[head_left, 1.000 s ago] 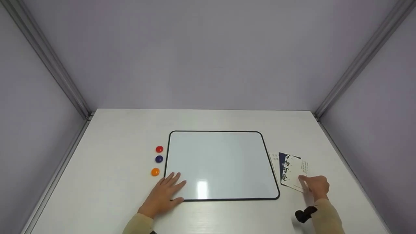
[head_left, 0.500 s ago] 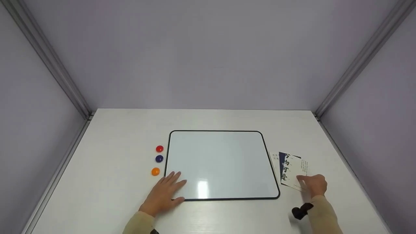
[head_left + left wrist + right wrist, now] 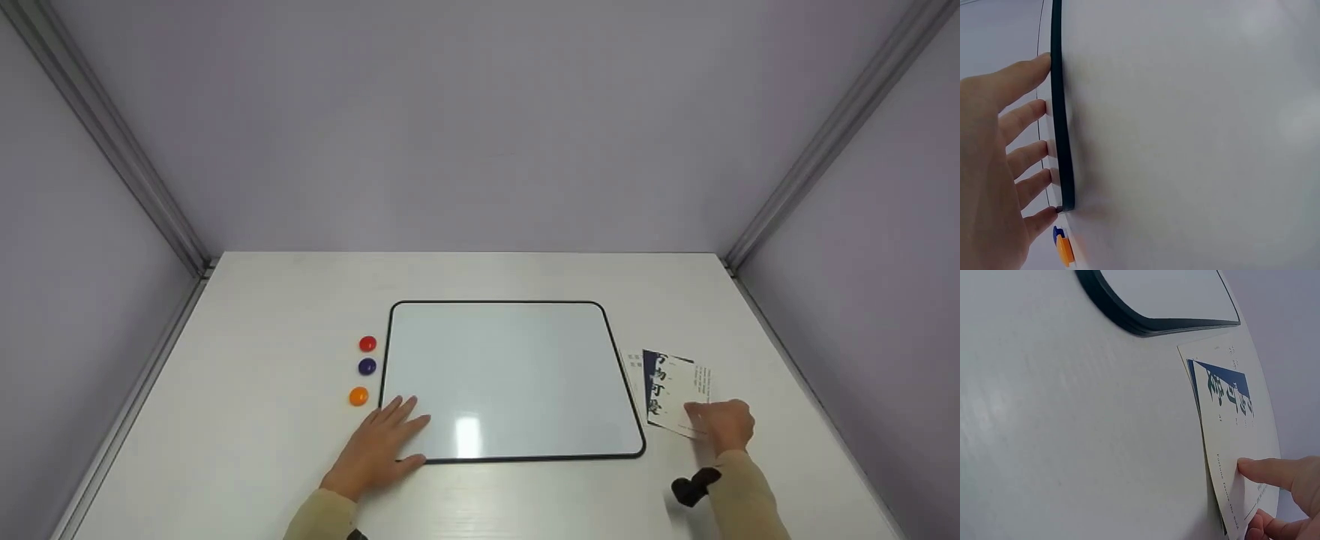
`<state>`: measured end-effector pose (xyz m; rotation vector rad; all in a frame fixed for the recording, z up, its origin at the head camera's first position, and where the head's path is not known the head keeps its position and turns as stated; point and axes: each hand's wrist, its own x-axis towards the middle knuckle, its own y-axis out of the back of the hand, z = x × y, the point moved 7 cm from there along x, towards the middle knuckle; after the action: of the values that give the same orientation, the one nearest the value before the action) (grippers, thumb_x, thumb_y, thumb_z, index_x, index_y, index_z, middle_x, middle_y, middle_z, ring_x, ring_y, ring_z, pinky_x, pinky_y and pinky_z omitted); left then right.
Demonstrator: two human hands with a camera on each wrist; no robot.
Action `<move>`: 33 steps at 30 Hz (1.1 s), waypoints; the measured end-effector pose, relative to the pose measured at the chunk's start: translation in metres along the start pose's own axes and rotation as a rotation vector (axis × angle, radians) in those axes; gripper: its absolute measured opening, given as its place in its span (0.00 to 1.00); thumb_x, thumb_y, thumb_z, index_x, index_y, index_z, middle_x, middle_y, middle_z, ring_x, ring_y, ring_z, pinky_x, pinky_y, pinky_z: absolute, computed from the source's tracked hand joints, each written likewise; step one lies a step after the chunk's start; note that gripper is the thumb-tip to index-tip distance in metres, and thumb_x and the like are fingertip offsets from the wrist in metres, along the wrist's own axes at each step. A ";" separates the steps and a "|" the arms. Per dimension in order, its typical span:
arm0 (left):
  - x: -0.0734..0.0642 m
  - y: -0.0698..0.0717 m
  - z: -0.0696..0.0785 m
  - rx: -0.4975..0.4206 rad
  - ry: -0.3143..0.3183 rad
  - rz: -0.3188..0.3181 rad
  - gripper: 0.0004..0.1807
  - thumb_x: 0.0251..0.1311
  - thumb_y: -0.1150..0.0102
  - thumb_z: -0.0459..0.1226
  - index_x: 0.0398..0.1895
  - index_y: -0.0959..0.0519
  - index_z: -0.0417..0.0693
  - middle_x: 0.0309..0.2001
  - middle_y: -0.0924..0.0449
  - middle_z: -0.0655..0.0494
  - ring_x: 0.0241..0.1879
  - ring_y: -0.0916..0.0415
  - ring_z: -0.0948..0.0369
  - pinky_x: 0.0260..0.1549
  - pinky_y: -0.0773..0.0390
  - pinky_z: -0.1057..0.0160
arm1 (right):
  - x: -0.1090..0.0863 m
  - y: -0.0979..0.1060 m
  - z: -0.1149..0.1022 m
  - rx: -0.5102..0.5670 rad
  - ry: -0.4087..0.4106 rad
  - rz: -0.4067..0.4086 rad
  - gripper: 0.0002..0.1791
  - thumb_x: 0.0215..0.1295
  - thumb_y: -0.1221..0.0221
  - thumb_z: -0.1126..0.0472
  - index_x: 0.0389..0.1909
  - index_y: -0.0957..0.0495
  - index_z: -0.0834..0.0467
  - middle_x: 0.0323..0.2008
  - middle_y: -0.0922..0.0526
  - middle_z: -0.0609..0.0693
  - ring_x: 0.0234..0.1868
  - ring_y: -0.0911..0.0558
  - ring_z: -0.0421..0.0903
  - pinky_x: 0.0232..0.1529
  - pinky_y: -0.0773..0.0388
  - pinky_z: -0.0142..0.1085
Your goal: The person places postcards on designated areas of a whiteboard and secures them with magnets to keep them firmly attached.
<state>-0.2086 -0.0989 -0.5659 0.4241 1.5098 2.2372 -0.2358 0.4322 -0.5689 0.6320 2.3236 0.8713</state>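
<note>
My left hand (image 3: 375, 451) lies spread, fingers straight, over the lower left corner of a whiteboard (image 3: 510, 375) with a black frame. In the left wrist view its fingertips meet the board's dark edge. To the right of the board, several cards overlap in a fanned pile. The top one, a white card (image 3: 675, 391) with dark brush characters and small print, is pinched at its near right corner by my right hand (image 3: 724, 424). In the right wrist view the thumb (image 3: 1258, 468) lies on the card's face, with the other fingers curled at its edge. Below it shows a dark blue card (image 3: 650, 367).
Left of the board, a red magnet (image 3: 367, 343), a dark blue magnet (image 3: 367, 367) and an orange magnet (image 3: 358, 396) line up in a column. The white table (image 3: 285, 300) is enclosed by grey walls at the back and both sides.
My right hand has shifted slightly to the left, its thumb sliding a little farther over the top card. My left hand and the whiteboard have stayed in place.
</note>
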 end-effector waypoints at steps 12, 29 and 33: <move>0.002 -0.003 -0.002 -0.015 0.013 -0.022 0.30 0.62 0.43 0.50 0.66 0.30 0.51 0.72 0.37 0.43 0.72 0.41 0.43 0.68 0.37 0.38 | 0.008 0.001 0.000 0.064 -0.069 0.001 0.34 0.63 0.44 0.56 0.63 0.38 0.74 0.62 0.33 0.71 0.62 0.33 0.64 0.68 0.35 0.54; 0.001 -0.003 -0.003 -0.022 0.008 -0.021 0.30 0.62 0.44 0.50 0.67 0.31 0.51 0.73 0.38 0.43 0.72 0.42 0.43 0.67 0.37 0.38 | 0.011 0.004 -0.003 0.156 -0.032 0.040 0.26 0.66 0.61 0.63 0.63 0.34 0.71 0.63 0.32 0.71 0.59 0.31 0.61 0.57 0.28 0.48; 0.002 -0.006 -0.005 -0.027 0.018 -0.034 0.30 0.63 0.45 0.50 0.67 0.31 0.52 0.73 0.39 0.44 0.73 0.43 0.43 0.68 0.38 0.38 | 0.011 0.003 -0.004 0.160 -0.035 0.042 0.26 0.67 0.60 0.64 0.63 0.34 0.71 0.63 0.32 0.71 0.59 0.31 0.61 0.58 0.29 0.49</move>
<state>-0.2119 -0.1002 -0.5734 0.3685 1.4833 2.2377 -0.2456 0.4386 -0.5681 0.7593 2.3720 0.6913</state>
